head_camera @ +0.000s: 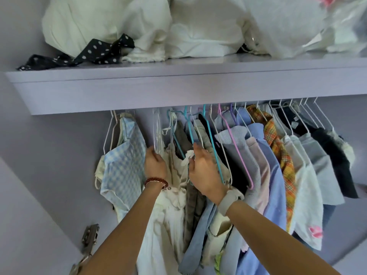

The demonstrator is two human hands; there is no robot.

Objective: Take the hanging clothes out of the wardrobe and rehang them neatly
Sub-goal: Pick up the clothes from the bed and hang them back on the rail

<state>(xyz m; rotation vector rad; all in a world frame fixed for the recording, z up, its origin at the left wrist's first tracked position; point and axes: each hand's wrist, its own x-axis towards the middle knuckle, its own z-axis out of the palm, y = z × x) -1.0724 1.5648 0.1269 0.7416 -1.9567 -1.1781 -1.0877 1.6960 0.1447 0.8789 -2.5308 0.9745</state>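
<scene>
Both hands reach into the hanging clothes [248,161] beneath a lilac shelf [178,84]; the left hand [155,165] curls round a white wire hanger [156,132], its fingertips hidden behind a cream garment [170,205]; the right hand [204,173] pinches a teal hanger [190,132]; the rail is hidden by the shelf; white bundles [158,26] and a dotted black strap [95,52] lie above; a door hinge [89,237] shows lower left

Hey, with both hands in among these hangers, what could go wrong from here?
The hangers are packed tight, so pulling the teal hanger near the right hand may snag neighbours and drag them off. The cream strappy garment beside the left hand has thin straps that could slip off its hanger.
</scene>
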